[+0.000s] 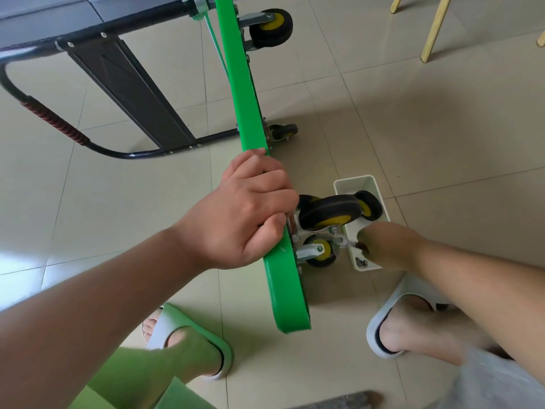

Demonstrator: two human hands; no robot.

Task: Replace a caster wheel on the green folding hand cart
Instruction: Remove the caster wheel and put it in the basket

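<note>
Single head view, steeply downward
Wide-angle lens looks almost straight down at the tiled floor (pixel 88 202), close above the upturned cart (pixel 243 98) edge.

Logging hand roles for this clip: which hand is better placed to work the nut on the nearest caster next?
Right. The right hand holds what looks like a small wrench at the nut of the caster, while the left hand grips the edge of the green cart, steadying it on its side.

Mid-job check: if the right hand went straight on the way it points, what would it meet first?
The right hand, holding a small wrench, points at the caster bracket just beside it. That comes first, with the green deck behind. Depth is hard to judge.
</note>
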